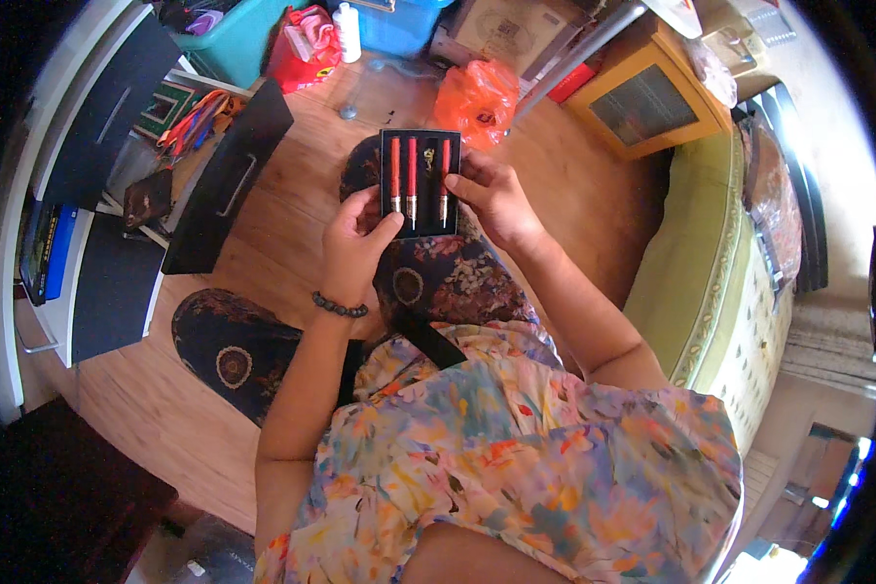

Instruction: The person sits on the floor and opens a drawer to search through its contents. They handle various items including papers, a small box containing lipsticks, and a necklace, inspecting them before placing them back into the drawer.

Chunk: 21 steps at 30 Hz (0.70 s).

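A shallow black box (pixel 429 206) is held up over my legs, its inside facing me. Three slim red pens with silvery tips lie lengthwise in it: an orange-red pen (pixel 395 170) at the left, a red pen (pixel 412 175) beside it, and another red pen (pixel 445 156) by the right side. A small gold mark shows in the gap between the last two. My left hand (pixel 353 239) grips the lower left corner, thumb on the rim. My right hand (pixel 501 206) closes round the right side, its thumb at the rightmost pen; the fingers behind the box are hidden.
To the left, an open dark drawer (pixel 226 185) holds coloured cords. An orange plastic bag (pixel 478 100), a red bag (pixel 307 49) and a white bottle (pixel 347 33) stand ahead on the wood floor. A wooden cabinet (pixel 594 105) and a green padded bed (pixel 686 263) line the right.
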Each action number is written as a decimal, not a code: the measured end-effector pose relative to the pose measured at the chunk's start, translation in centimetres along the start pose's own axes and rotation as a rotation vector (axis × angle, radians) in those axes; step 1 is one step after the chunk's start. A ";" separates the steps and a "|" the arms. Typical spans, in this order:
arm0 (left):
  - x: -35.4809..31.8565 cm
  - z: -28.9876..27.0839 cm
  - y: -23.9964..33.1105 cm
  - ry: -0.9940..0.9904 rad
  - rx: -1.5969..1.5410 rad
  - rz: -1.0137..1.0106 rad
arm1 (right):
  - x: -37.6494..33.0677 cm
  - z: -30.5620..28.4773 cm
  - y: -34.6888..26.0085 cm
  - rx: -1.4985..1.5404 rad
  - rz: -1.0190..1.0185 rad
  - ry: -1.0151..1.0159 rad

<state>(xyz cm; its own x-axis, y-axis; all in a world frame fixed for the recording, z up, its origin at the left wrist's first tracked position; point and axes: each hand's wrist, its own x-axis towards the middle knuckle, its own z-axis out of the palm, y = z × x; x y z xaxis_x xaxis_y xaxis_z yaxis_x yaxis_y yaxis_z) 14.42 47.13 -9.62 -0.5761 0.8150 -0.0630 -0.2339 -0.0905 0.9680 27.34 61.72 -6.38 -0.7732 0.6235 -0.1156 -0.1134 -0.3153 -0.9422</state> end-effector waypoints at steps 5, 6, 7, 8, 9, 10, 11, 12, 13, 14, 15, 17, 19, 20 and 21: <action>-0.3 0.5 0.4 -0.001 0.017 -0.143 | -0.1 -1.0 0.2 -0.183 -0.073 0.018; -0.3 0.7 0.5 -0.003 0.015 -0.155 | 0.0 -1.2 0.3 -0.223 -0.092 0.054; -0.3 0.8 0.6 -0.004 0.012 -0.167 | 0.0 -1.3 0.3 -0.263 -0.110 0.091; -0.3 0.9 0.6 0.002 0.018 -0.160 | 0.1 -1.3 0.3 -0.419 -0.204 0.139; -0.4 1.0 0.7 0.009 0.025 -0.154 | 0.0 -1.2 0.2 -0.574 -0.298 0.187; -0.4 1.1 0.7 0.016 0.031 -0.147 | 0.1 -1.1 0.1 -0.729 -0.393 0.235; -0.5 1.2 0.7 0.026 0.025 -0.148 | 0.2 -1.0 -0.2 -0.818 -0.472 0.207; -0.6 1.3 0.6 0.036 0.020 -0.149 | 0.4 -0.7 -0.6 -0.907 -0.551 0.178; -0.6 1.4 0.6 0.046 0.014 -0.151 | 0.6 -0.3 -1.0 -0.994 -0.632 0.148; -0.6 1.5 0.6 0.052 0.013 -0.151 | 0.8 0.1 -1.3 -1.025 -0.660 0.139; -0.5 1.6 0.6 0.057 0.013 -0.151 | 1.0 0.2 -1.1 -1.094 -0.661 0.126; -0.6 1.8 0.6 0.065 0.034 -0.144 | 1.5 0.4 -0.9 -1.231 -0.659 0.095; -0.7 1.9 0.5 0.069 0.075 -0.130 | 1.6 1.3 -1.1 -1.385 -0.659 0.119; -0.7 1.9 0.4 0.074 0.094 -0.115 | 1.8 1.7 -1.1 -1.461 -0.665 0.126; -0.7 1.9 0.2 0.080 0.114 -0.099 | 2.0 1.9 -1.1 -1.538 -0.671 0.134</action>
<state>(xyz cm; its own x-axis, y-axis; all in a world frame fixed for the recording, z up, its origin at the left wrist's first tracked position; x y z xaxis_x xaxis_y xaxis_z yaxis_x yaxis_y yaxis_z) 16.23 47.61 -8.95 -0.6162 0.7680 -0.1745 -0.2050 0.0574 0.9771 24.70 61.95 -5.03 -0.7805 0.4259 0.4576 0.3562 0.9046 -0.2343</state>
